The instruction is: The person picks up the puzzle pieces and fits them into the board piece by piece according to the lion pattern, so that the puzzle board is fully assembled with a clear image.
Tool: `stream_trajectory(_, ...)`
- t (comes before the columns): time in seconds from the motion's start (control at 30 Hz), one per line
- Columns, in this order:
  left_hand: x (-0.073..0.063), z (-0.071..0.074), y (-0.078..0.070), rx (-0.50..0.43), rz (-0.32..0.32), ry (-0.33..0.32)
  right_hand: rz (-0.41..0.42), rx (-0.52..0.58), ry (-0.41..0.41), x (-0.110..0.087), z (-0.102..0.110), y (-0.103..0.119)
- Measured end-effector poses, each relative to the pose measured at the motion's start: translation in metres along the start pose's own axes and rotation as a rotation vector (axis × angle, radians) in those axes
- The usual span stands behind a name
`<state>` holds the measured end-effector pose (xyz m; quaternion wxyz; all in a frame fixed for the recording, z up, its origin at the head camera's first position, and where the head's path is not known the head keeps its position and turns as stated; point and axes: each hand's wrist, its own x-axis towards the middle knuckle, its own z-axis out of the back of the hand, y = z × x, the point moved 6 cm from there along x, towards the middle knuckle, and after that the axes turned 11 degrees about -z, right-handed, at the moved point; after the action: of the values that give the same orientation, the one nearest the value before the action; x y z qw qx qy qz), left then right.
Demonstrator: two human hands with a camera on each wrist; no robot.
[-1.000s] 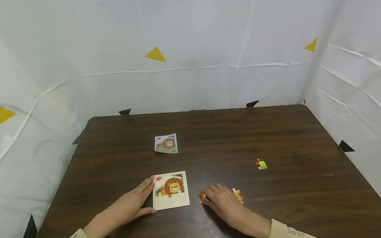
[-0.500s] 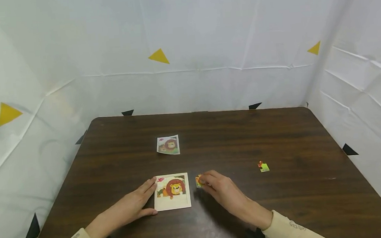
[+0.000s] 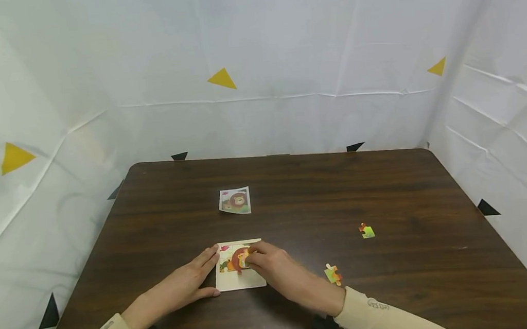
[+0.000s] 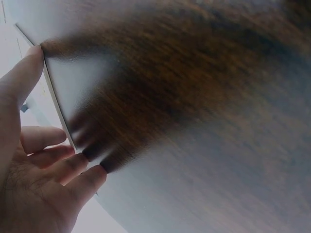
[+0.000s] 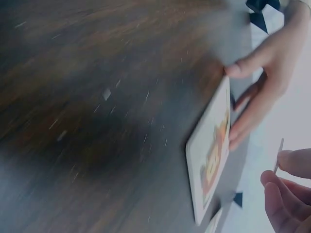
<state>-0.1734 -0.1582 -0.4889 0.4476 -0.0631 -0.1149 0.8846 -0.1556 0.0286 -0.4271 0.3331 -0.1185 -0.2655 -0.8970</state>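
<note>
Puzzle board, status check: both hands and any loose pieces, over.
Left hand flat, steadying puzzle board at its left edge. Right hand over board, fingers pinching a piece. Two loose pieces on table to the right, nothing blocking.

A staged recording booth, not a lived-in room: white sheeting point(image 3: 282, 44) pinned with yellow and black triangle markers, one at 12 o'clock point(image 3: 221, 79), curtains off a bare dark wooden table point(image 3: 409, 184) on every side.
</note>
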Motion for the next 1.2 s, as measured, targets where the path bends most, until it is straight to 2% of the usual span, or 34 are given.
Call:
stream_trajectory(0.27,0.000,-0.001,0.001,-0.009,-0.020,-0.026,0.060,-0.087,0.068,0.009,-0.032,0.019)
stream_trajectory(0.47,0.002,-0.002,0.003,-0.046,0.004,-0.012,0.078,-0.154,0.121,0.009,-0.052,0.023)
stream_trajectory(0.73,0.002,-0.001,0.001,-0.041,-0.002,-0.013,0.102,-0.272,0.100,0.008,-0.068,0.022)
stream_trajectory(0.87,0.002,-0.001,0.002,-0.041,0.004,-0.012,0.078,-0.312,0.130,0.004,-0.069,0.023)
stream_trajectory(1.07,0.003,0.000,0.001,-0.040,0.007,-0.002,-0.010,-0.438,0.187,-0.005,-0.071,0.026)
stream_trajectory(1.2,0.003,0.000,0.001,-0.041,0.007,-0.003,-0.045,-0.484,0.210,-0.009,-0.076,0.027)
